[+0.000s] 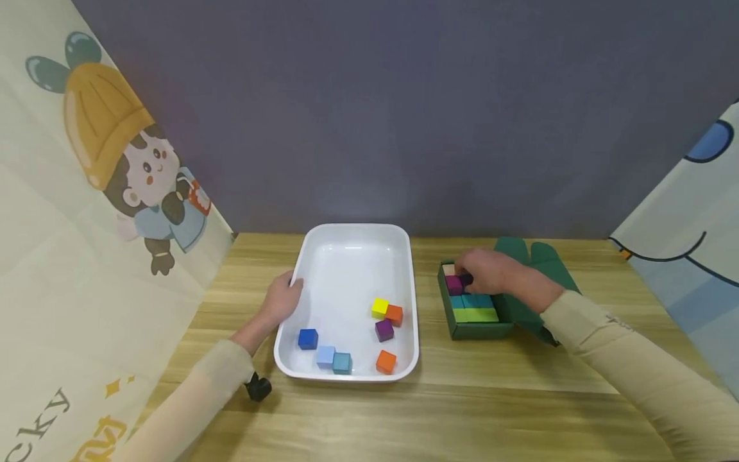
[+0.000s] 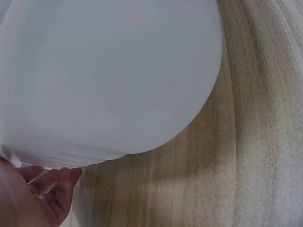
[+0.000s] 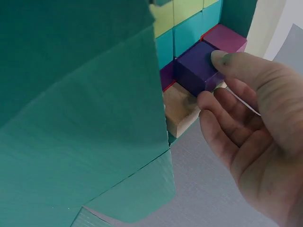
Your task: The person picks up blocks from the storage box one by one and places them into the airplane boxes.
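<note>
Head view: right hand (image 1: 487, 271) pinches a purple block (image 3: 193, 65); left hand (image 1: 281, 298) seemingly grips tray (image 1: 352, 269).

Perhaps a booth: cartoon-printed panels (image 1: 75, 256)

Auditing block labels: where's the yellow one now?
Head view: yellow block in the white tray, right of centre, with an orange block just right of it and a purple block on its near side.

2 arms (image 1: 641, 366) reach forward. The left hand (image 1: 283, 298) grips the left side of the white tray (image 1: 346, 269). The right hand (image 1: 487, 269), right of the tray, pinches with bent fingers (image 3: 217, 135).
</note>
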`<state>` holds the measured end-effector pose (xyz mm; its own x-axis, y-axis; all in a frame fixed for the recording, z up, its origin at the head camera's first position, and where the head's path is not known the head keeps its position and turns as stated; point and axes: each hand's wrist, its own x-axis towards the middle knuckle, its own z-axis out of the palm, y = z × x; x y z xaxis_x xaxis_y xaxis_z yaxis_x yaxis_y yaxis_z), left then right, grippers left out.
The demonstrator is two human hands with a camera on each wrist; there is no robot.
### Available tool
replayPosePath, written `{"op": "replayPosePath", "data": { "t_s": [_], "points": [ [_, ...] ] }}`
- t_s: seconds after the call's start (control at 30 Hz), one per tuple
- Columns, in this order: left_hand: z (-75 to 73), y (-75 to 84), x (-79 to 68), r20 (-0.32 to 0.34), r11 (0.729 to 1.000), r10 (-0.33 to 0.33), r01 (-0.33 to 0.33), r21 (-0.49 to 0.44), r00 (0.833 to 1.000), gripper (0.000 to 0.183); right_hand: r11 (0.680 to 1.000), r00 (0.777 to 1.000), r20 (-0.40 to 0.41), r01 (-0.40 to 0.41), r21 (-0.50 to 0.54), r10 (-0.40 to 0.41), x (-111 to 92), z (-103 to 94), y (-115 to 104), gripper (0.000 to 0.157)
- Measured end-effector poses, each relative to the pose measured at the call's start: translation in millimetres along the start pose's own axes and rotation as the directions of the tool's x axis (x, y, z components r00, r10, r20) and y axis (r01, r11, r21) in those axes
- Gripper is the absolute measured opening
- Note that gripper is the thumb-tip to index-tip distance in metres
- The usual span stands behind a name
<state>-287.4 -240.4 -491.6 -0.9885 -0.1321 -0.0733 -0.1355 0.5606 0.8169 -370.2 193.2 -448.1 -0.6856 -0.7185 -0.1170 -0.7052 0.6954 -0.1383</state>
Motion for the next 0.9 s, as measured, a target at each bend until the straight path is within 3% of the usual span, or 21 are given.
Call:
{"op": "replayPosePath", "data": {
  "t_s": [0.3,0.47,0.57,0.7,0.9],
  "points": [
    [1.1,0.5,-0.3,-0.001,1.000,0.005,-0.005,-0.002,1.000,0.048,1.000,0.999,-0.039,0.008,-0.003,-0.008,-7,-5.6,-14,0.016],
    [0.1,-1.9,-1.7,-0.009,1.000,0.008,-0.008,0.001,1.000,0.047,0.994,0.992,-0.071,0.108,0.009,-0.107,-4,-13.0,-56,0.011],
    [-0.8,-3.9,-2.3,-0.010,1.000,0.012,-0.012,0.007,1.000,0.047,0.988,0.988,-0.037,0.151,0.017,-0.150,1,-17.2,-90,0.011],
    [-0.9,-4.1,-2.4,0.005,1.000,0.007,-0.007,0.000,1.000,0.049,0.986,0.987,0.023,0.161,0.044,-0.162,12,-20.0,-128,0.022],
    [2.8,-2.9,-0.8,0.005,1.000,0.004,-0.004,-0.007,1.000,0.049,0.978,0.976,0.096,0.186,0.088,-0.195,31,-8.3,-161,0.021]
  ]
}}
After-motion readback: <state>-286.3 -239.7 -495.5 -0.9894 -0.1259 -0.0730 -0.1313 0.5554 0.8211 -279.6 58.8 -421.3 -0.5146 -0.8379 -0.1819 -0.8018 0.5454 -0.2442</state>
